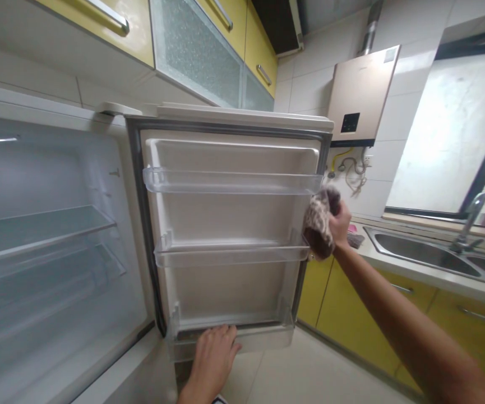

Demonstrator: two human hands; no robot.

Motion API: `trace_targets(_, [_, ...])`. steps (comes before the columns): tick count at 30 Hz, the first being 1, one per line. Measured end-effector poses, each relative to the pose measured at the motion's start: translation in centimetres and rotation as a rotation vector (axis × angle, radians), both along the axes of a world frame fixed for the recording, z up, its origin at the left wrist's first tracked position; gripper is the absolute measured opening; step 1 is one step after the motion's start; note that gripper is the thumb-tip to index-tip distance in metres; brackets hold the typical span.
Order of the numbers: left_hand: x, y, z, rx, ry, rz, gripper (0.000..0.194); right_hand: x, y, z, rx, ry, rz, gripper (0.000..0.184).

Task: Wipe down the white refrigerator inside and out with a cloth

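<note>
On head cam I've R hand [340, 223], fingers clamped on the bunched cloth [318, 221], which lies doorward of them, long axis approx. upright, by the fridge door [229, 219], w/ L hand [215, 354] farther off, over btm bin [265, 338], grip can't tell.
</note>
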State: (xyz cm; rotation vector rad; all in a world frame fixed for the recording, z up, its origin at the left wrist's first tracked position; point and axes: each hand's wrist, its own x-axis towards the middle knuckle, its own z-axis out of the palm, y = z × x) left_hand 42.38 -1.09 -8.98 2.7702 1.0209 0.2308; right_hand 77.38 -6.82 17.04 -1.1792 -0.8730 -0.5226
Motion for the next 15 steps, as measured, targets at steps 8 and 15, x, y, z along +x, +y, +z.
trace_targets(8, [-0.1,-0.1,-0.2,-0.009,0.011,0.015,0.031,1.6,1.4,6.3,0.119,-0.034,-0.059,0.031])
trace_targets(15, [0.0,-0.2,0.0,0.023,0.014,-0.003,0.028,-1.1,-2.1,-15.6,-0.218,0.335,-0.094,0.028])
